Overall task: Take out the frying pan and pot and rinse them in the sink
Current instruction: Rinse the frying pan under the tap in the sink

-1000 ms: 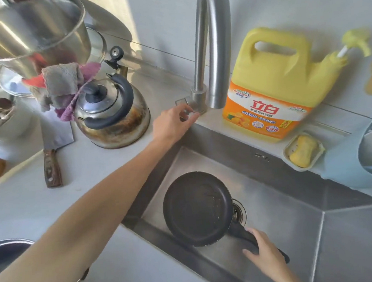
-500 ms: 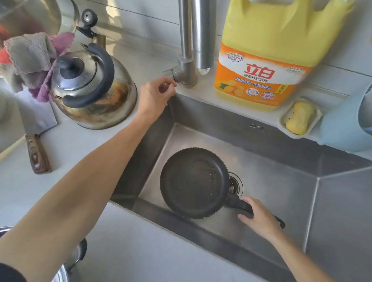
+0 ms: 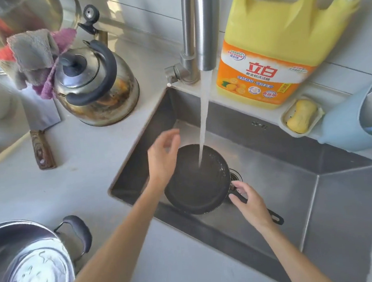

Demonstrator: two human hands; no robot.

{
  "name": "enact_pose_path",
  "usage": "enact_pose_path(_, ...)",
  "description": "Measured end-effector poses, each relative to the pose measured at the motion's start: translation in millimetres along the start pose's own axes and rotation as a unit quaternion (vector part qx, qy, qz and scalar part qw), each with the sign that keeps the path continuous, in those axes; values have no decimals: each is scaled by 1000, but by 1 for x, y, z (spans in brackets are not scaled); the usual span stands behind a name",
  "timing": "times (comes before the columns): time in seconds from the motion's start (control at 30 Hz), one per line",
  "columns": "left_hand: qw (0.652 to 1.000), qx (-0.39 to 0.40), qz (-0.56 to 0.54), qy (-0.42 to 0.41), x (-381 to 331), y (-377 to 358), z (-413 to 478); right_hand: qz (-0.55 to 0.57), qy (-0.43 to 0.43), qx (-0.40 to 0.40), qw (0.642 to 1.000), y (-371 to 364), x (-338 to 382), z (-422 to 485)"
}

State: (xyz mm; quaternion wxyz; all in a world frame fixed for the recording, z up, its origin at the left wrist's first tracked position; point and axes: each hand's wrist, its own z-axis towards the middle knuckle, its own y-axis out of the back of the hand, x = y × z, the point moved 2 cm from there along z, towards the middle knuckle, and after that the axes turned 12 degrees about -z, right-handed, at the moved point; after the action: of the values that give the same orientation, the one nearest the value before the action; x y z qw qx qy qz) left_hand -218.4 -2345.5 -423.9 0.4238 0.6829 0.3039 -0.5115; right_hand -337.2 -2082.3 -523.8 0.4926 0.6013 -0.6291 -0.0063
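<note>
- Our right hand (image 3: 251, 204) holds the frying pan (image 3: 197, 180) by its black handle, with the fingers wrapped around the part next to the bowl.
- The pan sits down in the sink (image 3: 318, 197), and its bowl reaches out to the left of that grip.
- Water (image 3: 203, 117) falls from the tap (image 3: 203, 28) into the far side of the bowl, away from the grip.
- Our left hand (image 3: 163, 156) is open with the fingers spread, and it holds nothing.
- It hangs over the rim on the side across from the grip; it may be just touching the rim, but we cannot tell from here.
- We think the step now is to rinse the pan, so we keep the handle tight so the wet pan does not slip or spin.
- We can tip the bowl a little away from the grip, so the water runs all over it and out toward the drain.
- Our free hand can rub the inside under the stream.
- The pot (image 3: 32, 264) waits on the counter, far to the left of the grip, and it needs its rinse after this.
</note>
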Motion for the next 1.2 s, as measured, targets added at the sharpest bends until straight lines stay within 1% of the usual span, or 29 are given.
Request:
enact_pose_path(0.07, 998, -7, -1, 55, 17, 0, -23, 3, 3, 7, 1000, 1, 6, 2)
enact_pose_path(0.13, 993, 1, 36, 109, 42, 9, -36, -30, -8, 17, 999, 3, -1, 4)
enact_pose_path(0.2, 976, 66, 121, 169, 70, 20, -38, -111, -12, 45, 993, 4, -20, 6)
enact_pose_path(0.23, 955, 117, 181, 203, 85, 25, -37, -166, -9, 72, 983, 4, -32, 7)
enact_pose_path(0.3, 893, 215, 309, 247, 110, 31, -27, -266, 5, 133, 955, 2, -50, 12)
enact_pose_path(0.33, 864, 246, 362, 250, 120, 33, -19, -288, 10, 150, 946, -1, -55, 16)
enact_pose_path(0.37, 840, 266, 405, 243, 127, 33, -8, -291, 15, 151, 945, -4, -56, 22)
enact_pose_path(0.4, 824, 278, 436, 232, 133, 33, 4, -290, 26, 137, 947, -7, -56, 27)
enact_pose_path(0.47, 805, 310, 461, 209, 142, 31, 28, -281, 50, 112, 952, -12, -52, 37)
enact_pose_path(0.6, 779, 391, 463, 160, 152, 18, 58, -263, 78, 95, 957, -16, -60, 44)
enact_pose_path(0.7, 784, 408, 443, 150, 164, 12, 64, -258, 104, 77, 957, -8, -64, 43)
enact_pose_path(0.8, 808, 394, 421, 119, 168, 12, 67, -272, 133, 58, 951, 8, -67, 39)
enact_pose_path(0.87, 828, 388, 392, 102, 162, 10, 66, -286, 137, 55, 947, 22, -67, 34)
enact_pose_path(0.9, 839, 379, 379, 93, 157, 8, 64, -286, 138, 52, 947, 28, -66, 32)
enact_pose_path(1.0, 890, 330, 310, 56, 134, 5, 61, -274, 139, 30, 951, 49, -60, 25)
enact_pose_path(1.03, 901, 320, 289, 42, 125, 5, 61, -273, 140, 25, 951, 56, -57, 23)
enact_pose_path(1.13, 916, 312, 253, -4, 92, 8, 63, -272, 140, 44, 951, 80, -48, 23)
enact_pose_path(1.2, 925, 298, 234, -16, 74, 12, 64, -262, 143, 58, 953, 94, -39, 22)
